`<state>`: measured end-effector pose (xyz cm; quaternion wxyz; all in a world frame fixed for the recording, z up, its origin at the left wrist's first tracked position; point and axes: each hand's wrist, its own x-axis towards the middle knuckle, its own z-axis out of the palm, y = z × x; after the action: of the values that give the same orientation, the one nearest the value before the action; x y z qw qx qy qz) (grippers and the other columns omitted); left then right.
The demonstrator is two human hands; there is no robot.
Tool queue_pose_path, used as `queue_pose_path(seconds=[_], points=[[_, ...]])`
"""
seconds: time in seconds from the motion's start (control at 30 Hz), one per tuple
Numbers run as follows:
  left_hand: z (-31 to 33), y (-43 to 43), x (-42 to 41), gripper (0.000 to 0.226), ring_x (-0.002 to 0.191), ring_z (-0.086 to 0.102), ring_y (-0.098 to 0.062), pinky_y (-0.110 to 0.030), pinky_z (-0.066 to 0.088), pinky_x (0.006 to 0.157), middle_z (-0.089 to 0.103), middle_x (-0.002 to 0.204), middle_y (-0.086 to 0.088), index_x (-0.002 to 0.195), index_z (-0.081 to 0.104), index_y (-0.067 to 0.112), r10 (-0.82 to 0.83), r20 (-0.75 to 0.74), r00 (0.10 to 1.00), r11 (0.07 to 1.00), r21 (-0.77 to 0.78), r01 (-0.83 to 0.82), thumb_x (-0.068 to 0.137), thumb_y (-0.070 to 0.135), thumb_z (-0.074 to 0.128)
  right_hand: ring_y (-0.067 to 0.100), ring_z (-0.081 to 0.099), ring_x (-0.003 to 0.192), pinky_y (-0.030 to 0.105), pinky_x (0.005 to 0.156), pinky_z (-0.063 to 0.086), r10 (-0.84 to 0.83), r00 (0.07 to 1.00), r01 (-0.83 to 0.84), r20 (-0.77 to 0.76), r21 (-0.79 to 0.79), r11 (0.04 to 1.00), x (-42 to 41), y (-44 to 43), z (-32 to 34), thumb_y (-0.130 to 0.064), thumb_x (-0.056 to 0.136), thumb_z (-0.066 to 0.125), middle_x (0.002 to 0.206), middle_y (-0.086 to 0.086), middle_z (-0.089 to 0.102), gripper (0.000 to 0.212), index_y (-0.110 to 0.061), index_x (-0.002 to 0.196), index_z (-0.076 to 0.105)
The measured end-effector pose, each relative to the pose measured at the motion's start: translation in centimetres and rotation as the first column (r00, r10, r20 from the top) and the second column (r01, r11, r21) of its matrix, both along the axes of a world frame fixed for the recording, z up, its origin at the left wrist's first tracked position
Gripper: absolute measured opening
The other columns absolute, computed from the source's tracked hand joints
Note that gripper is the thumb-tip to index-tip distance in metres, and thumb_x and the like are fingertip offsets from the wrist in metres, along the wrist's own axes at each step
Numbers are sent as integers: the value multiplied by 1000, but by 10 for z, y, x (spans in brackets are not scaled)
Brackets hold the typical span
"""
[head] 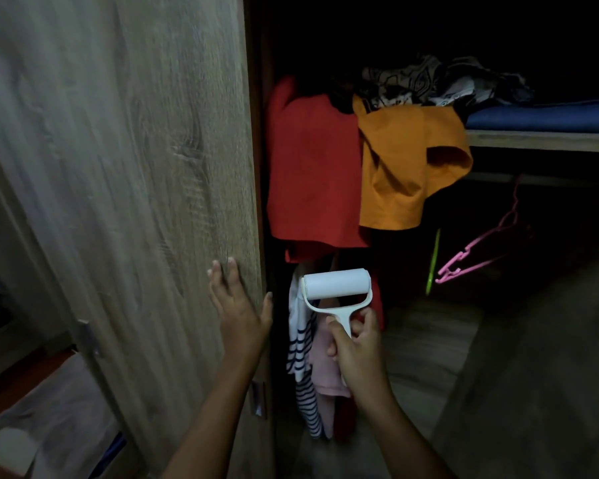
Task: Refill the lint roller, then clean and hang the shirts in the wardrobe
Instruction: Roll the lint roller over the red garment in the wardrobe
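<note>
My right hand (357,354) grips the handle of a white lint roller (336,284), its white roll upright in front of the open wardrobe. My left hand (237,309) lies flat with spread fingers on the edge of the wooden wardrobe door (118,167). Inside, a red shirt (312,167) and an orange shirt (402,167) hang side by side. Below them hang a striped white and navy garment (301,361) and a pink one (325,361), just behind the roller.
A pink hanger (478,250) and a green one (433,264) hang under a shelf (540,140) at the right. Crumpled patterned clothes (429,81) and a folded blue cloth (547,115) lie on that shelf. The wardrobe interior is dark.
</note>
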<state>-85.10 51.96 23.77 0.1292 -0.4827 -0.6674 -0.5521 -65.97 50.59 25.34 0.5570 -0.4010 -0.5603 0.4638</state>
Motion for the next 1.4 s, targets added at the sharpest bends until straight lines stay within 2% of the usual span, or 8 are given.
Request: queue_pose_path(seconds=[0.37,0.63,0.77,0.87,1.0,1.2,1.3,1.4], points=[[0,0,-15,98,149,12,-41,-55,29,113,14,160,-21,156,17,10,31,-39,999,999,-36,-33,81,26,78,9,60,66,13,54,47,4,1000,-4,-21,2,1000,-11,3,2,-17,91,65,82,8,66,22,-16,109,51],[7,-6,-10,95,146,18,-41,-55,34,112,18,159,-22,154,21,10,56,-29,998,996,-64,-57,81,25,78,11,56,49,28,50,47,-66,998,66,-22,17,998,6,5,5,-20,89,67,82,12,69,24,-21,106,50],[25,-10,20,71,129,42,-39,-54,44,102,38,142,-24,141,40,4,93,3,996,992,86,-93,82,21,77,20,57,53,33,51,50,-93,993,92,-74,-27,995,20,5,4,-27,89,67,77,15,67,20,-19,102,54],[41,-10,55,37,107,56,-24,-37,49,91,58,116,-13,121,57,4,-102,-48,994,970,217,110,89,17,70,19,56,52,37,53,49,-129,989,126,-74,-45,991,33,8,7,-30,94,61,67,9,60,17,-14,96,58],[47,9,95,6,79,61,-11,-33,50,71,66,89,1,97,65,15,-376,-39,926,925,32,378,94,18,62,18,49,47,33,48,42,-128,990,123,-54,-85,989,57,13,10,-37,96,57,64,3,54,24,-14,88,58],[22,57,129,31,74,64,-12,-29,48,65,68,81,6,91,69,19,-378,18,925,883,-293,367,83,48,69,16,43,41,27,40,40,-130,987,113,-98,-155,981,88,35,8,-39,97,53,62,8,48,33,-8,87,58],[7,72,136,18,69,66,-20,-32,50,63,69,73,0,87,68,13,-382,99,919,863,-317,393,89,30,63,15,42,40,26,39,39,-115,990,101,-78,-157,982,102,45,3,-43,98,51,61,6,46,32,-13,94,61],[-3,72,137,18,66,56,-22,-34,42,62,58,66,-1,80,59,12,-335,351,875,878,-222,425,96,19,55,11,35,35,21,36,29,-114,993,112,-16,-119,987,114,59,-5,-46,97,49,60,6,38,28,-21,98,64]])
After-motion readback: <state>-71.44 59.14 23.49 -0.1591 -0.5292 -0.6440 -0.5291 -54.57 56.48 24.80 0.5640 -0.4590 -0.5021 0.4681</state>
